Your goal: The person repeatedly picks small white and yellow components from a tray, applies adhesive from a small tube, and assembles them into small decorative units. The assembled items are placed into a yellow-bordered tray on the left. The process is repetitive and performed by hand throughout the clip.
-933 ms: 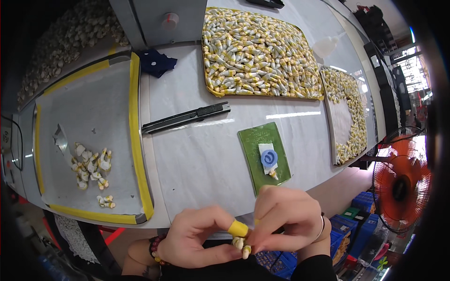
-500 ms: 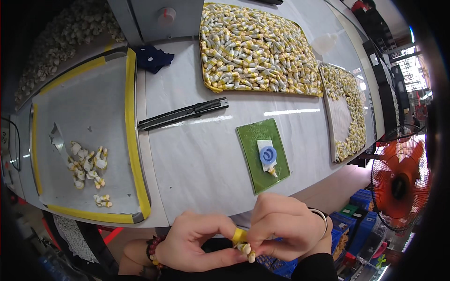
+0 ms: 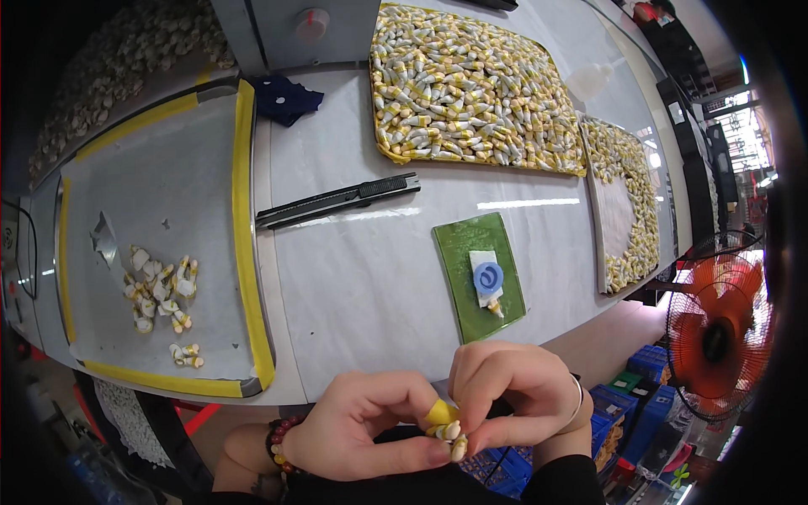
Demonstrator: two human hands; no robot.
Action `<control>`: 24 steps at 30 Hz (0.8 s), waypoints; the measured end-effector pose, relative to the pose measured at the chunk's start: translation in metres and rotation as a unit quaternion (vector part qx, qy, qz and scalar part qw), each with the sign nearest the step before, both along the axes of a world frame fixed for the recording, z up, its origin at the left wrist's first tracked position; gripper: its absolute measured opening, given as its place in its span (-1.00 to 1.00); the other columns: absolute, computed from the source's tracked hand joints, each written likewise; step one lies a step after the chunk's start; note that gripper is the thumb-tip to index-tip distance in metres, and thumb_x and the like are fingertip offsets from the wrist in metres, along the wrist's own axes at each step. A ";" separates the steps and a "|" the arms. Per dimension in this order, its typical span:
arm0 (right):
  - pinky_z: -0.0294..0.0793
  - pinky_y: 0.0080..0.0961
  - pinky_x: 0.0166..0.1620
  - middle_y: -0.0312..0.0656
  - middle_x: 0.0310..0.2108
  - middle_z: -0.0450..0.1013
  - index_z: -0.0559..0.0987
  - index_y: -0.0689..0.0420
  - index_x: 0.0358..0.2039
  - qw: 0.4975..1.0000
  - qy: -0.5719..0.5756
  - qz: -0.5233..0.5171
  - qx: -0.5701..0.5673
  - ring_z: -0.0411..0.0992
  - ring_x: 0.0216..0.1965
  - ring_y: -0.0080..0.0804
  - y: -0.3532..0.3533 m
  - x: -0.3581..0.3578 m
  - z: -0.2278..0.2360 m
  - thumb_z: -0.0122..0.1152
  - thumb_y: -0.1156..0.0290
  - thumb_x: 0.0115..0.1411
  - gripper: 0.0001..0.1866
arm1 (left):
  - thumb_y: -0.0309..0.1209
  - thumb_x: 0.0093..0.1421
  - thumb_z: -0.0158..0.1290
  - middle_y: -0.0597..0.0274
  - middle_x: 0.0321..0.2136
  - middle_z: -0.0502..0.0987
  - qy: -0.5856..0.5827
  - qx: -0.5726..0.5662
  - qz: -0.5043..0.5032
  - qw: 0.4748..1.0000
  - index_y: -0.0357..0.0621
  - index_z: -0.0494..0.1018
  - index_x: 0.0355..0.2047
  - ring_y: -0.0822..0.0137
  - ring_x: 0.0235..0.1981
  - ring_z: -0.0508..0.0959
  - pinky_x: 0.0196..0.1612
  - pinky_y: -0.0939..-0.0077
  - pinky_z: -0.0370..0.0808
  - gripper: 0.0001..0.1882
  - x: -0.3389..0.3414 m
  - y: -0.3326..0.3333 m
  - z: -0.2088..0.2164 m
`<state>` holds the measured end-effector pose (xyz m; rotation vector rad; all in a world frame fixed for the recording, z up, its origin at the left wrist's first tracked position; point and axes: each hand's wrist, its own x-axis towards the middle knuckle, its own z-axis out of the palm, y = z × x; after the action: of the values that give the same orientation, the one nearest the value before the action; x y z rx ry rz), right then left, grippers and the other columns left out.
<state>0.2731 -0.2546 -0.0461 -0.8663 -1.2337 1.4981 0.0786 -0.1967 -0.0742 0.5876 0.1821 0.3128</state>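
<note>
My left hand (image 3: 362,425) pinches a small cluster of white and yellow figure-like pieces (image 3: 457,446) between thumb and forefinger. Yellow tape or a cover wraps that forefinger's tip. From the other side, the closed fingers of my right hand (image 3: 518,396) grip the same cluster, partly hiding it. Both hands are in front of the table's near edge. Just beyond them lies a green mat (image 3: 454,278) bearing a blue ring-shaped piece (image 3: 488,278) on a white pad. To the left, a yellow-taped tray (image 3: 194,151) holds several similar white and yellow clusters (image 3: 160,290).
A black utility knife (image 3: 337,202) lies mid-table. Behind it stands a tray packed with white and yellow pieces (image 3: 471,93), with a partly filled tray (image 3: 614,210) at its right. A dark blue cloth (image 3: 286,99) lies by a grey box (image 3: 316,38). An orange fan (image 3: 715,337) stands at right.
The view has shifted slightly, so the table things sit a little farther right. My hands keep their grip on the cluster, its pieces turned slightly between the fingers.
</note>
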 end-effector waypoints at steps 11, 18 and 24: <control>0.31 -0.50 -0.45 -0.23 -0.51 0.39 0.50 0.18 -0.53 0.995 -0.097 -0.009 0.017 0.36 -0.51 -0.33 0.002 -0.002 0.011 0.31 0.45 0.00 -0.86 | -0.57 0.07 0.15 0.19 -0.35 0.54 0.009 0.086 0.006 0.996 -0.32 0.40 -0.31 0.52 -0.26 0.51 -0.12 0.62 0.45 -0.81 0.002 0.005 0.000; 0.30 -0.49 -0.46 -0.23 -0.53 0.39 0.50 0.21 -0.52 0.994 -0.113 0.008 0.008 0.36 -0.52 -0.34 0.000 0.000 0.013 0.27 0.44 0.05 -0.86 | -0.56 0.06 0.16 0.21 -0.41 0.55 0.004 0.112 0.010 0.994 -0.33 0.42 -0.34 0.51 -0.31 0.52 -0.16 0.61 0.47 -0.83 0.005 0.005 0.001; 0.25 -0.51 -0.51 -0.25 -0.57 0.38 0.53 0.18 -0.51 0.991 -0.104 -0.047 0.075 0.34 -0.56 -0.37 -0.003 -0.007 0.010 0.44 0.44 -0.14 -0.77 | -0.38 -0.03 0.25 0.19 -0.54 0.50 0.117 0.431 0.017 0.895 -0.19 0.48 -0.47 0.25 -0.50 0.53 -0.44 0.55 0.43 -0.80 -0.024 0.021 0.028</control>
<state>0.2666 -0.2575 -0.0366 -0.9854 -1.4178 1.2462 0.0541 -0.1761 -0.0457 1.5109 0.2854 0.3519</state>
